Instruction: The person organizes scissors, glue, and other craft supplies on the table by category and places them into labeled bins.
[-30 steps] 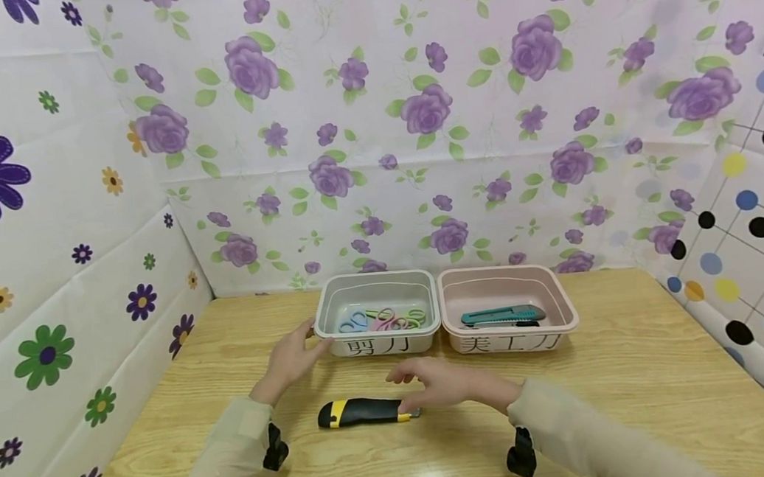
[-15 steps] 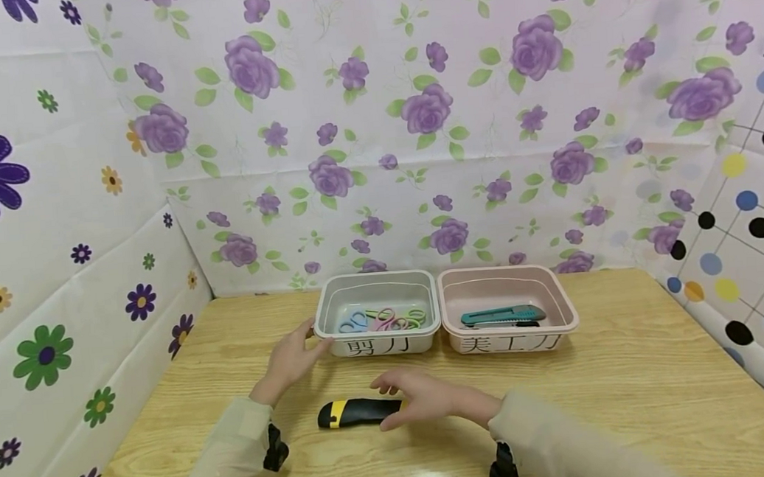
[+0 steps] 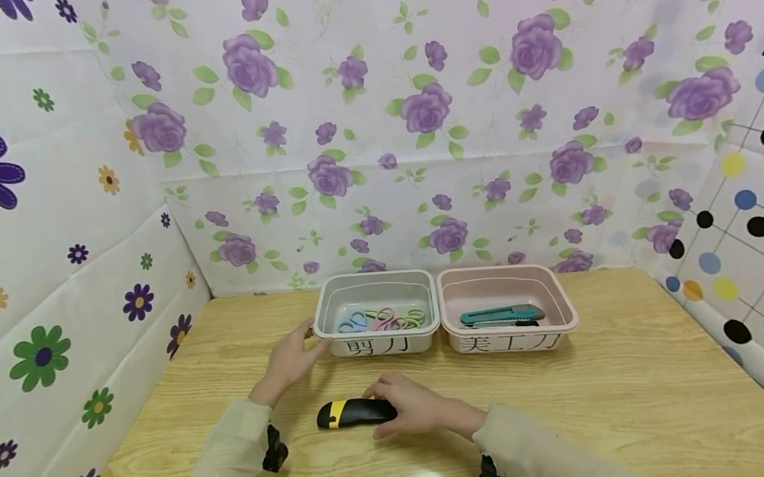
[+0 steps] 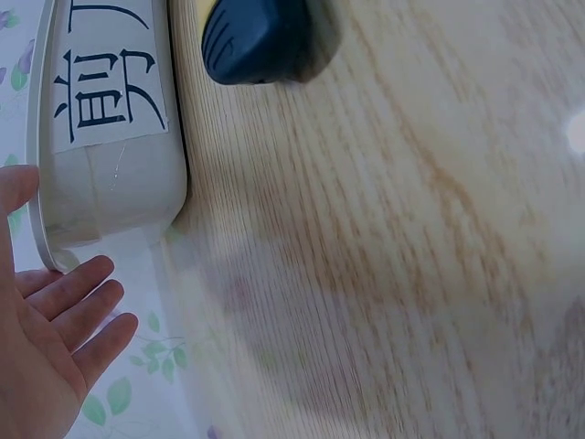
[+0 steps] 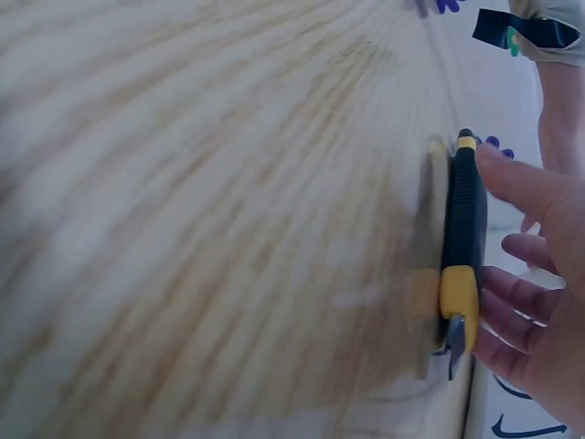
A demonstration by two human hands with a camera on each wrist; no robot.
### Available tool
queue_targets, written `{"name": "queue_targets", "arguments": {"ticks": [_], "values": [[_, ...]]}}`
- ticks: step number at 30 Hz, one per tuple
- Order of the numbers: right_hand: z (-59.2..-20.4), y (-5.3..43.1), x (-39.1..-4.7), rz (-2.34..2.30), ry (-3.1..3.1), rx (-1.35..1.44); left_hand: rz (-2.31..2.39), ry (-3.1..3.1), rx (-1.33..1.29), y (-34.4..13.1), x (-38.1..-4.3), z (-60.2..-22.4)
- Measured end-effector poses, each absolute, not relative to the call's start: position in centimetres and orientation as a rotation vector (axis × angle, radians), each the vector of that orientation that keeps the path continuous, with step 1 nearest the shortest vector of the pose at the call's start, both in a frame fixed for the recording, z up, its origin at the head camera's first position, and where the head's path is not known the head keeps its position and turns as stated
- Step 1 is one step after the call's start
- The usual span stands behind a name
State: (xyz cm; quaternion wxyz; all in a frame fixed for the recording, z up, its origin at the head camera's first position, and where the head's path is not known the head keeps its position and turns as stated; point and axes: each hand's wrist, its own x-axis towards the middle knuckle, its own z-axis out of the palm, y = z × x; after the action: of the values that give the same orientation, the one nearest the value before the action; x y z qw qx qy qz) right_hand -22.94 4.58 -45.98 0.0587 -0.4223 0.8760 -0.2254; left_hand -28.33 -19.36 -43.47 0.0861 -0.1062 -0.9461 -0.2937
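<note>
A black-and-yellow utility knife (image 3: 350, 413) lies on the wooden table, its metal blade tip (image 5: 454, 347) showing in the right wrist view. Over its right end is my right hand (image 3: 410, 406), thumb on the near side and fingers on the far side, spread and not closed round it. My left hand (image 3: 289, 362) rests at the left front corner of a grey plastic bin (image 3: 324, 330). In the left wrist view its thumb is at the rim and the other fingers extend loosely beside the corner. Scissors (image 3: 384, 318) with blue, pink and green handles lie inside that bin.
Beside the grey bin stands a pink bin (image 3: 567, 314) holding a teal utility knife (image 3: 502, 314) and another slim cutter (image 3: 528, 323). Both bins carry labels in large black characters. Patterned sheets (image 3: 374, 121) enclose the table (image 3: 639, 390) at the back and sides.
My right hand has moved left and slightly down, from the blade end further over the utility knife's handle. The left hand, bins and knife have stayed in place.
</note>
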Motion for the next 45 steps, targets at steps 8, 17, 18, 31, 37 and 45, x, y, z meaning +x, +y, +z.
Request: {"name": "queue_targets", "arguments": {"ticks": [8,17,18,31,37,45], "values": [[-46.2,4.5,-23.2,-0.622,2.669,-1.26,-0.897,-2.803,-0.332,-19.5,-28.3,-43.4],[-46.2,4.4,-23.3,-0.635,2.675,-1.275,-0.896,-2.794,-0.333,-19.4,-28.3,-43.5],[-46.3,4.4,-23.3,-0.64,2.675,-1.278,-0.896,-2.792,-0.335,-19.4,-28.3,-43.5],[-46.2,4.5,-23.2,-0.597,2.696,-1.304,-0.913,-2.793,-0.346,-19.5,-28.2,-43.5],[-45.8,4.7,-23.1,-0.59,2.688,-1.346,-0.903,-2.798,-0.341,-19.5,-28.3,-43.5],[-45.0,5.6,-23.3,-0.59,2.691,-1.276,-0.906,-2.796,-0.34,-19.5,-28.3,-43.5]]}}
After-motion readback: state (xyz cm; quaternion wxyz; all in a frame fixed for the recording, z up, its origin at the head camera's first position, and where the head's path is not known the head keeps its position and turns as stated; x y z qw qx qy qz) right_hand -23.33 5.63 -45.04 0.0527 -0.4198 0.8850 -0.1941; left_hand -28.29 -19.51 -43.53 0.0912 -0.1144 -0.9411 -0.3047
